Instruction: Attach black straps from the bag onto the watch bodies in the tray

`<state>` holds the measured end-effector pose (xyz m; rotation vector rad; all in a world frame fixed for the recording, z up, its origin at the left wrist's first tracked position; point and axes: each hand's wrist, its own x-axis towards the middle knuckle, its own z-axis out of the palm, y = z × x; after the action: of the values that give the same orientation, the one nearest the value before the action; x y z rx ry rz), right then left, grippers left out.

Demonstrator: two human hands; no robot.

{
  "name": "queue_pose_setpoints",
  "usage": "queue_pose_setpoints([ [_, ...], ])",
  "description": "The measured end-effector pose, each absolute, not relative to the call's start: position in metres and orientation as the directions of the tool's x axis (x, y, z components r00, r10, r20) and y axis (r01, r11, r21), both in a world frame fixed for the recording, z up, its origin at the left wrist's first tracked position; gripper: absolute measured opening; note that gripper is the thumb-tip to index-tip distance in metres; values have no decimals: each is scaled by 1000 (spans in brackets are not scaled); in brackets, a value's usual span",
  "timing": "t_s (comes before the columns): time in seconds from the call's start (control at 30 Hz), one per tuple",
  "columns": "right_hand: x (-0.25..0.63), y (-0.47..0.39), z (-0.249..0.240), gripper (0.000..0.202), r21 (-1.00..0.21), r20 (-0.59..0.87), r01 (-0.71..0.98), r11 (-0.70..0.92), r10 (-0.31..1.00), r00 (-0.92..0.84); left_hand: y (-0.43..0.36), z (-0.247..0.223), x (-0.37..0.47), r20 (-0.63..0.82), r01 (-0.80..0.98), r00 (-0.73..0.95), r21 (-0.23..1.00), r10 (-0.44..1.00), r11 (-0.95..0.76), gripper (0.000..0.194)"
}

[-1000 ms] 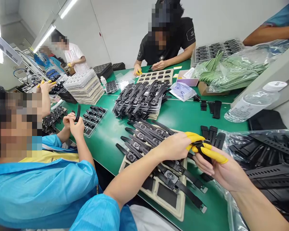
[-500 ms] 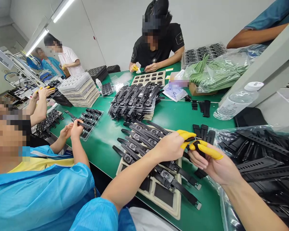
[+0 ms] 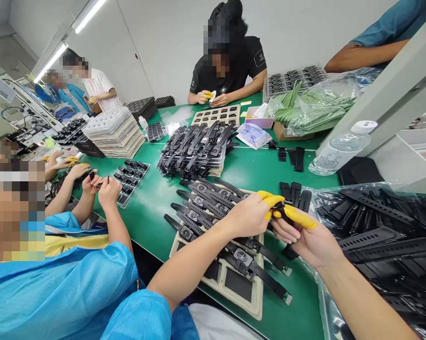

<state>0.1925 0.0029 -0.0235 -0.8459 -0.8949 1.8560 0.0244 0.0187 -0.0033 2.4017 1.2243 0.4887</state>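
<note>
My left hand (image 3: 250,215) and my right hand (image 3: 310,236) meet above the right side of a tray, both wearing yellow finger cots. Between their closed fingertips is a small black watch (image 3: 279,208), largely covered by the fingers. Whether a strap is joined to it I cannot make out. Below my hands, several black smartwatches (image 3: 243,257) with straps lie across the beige tray (image 3: 258,302), their round sensors facing up. Dark rectangular pieces sit in the tray's near compartments.
An open plastic bag of black watch straps (image 3: 372,245) lies at right, near a water bottle (image 3: 342,146). Stacked watches (image 3: 197,148) stand beyond the tray on the green table (image 3: 142,222). Co-workers handle watches at left; another person sits opposite. A slanted pale post (image 3: 379,94) rises at right.
My hands have drawn slightly closer together around the watch. The whole view has shifted a little. The co-worker at left has brought both hands together.
</note>
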Motion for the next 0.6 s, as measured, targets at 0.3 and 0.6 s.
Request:
queue_pose_setpoints([
  [0.3, 195, 9, -42, 53, -862, -190, -365, -351, 893, -409, 20, -1, 21, 105, 715, 572, 422, 814, -557, 45],
  [0.6, 198, 9, -39, 54, -840, -275, -305, -449, 837, -473, 22, -2, 14, 58, 728, 625, 316, 779, -608, 39],
])
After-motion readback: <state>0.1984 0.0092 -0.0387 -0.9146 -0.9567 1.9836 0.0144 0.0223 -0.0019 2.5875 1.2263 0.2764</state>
